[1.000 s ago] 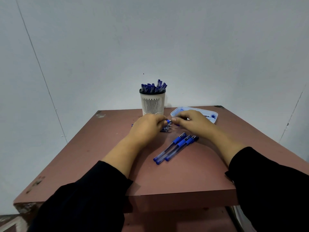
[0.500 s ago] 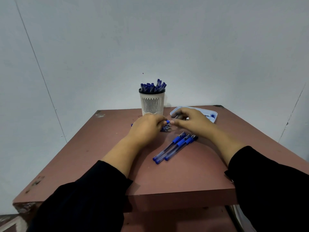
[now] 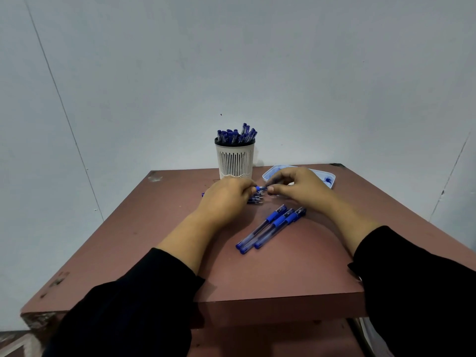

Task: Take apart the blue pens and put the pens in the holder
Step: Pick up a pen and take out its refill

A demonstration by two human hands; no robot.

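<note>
**Both hands pinch one pen over the loose pile**

Little has shifted since a second ago: the right hand [image 3: 301, 188] has edged slightly up and back, toward the tray [image 3: 331, 176]. Left hand [image 3: 226, 199] is curled shut around a blue pen [image 3: 260, 188]; the right hand's fingertips pinch its exposed tip end, probably so opposing grips can twist or pull it apart. A pile of pens [image 3: 255, 198] lies just beneath, within reach. 3 pens [image 3: 270, 226] lie side by side nearer the person. Behind, the holder [image 3: 235, 161] stands upright, already crowded.
</note>
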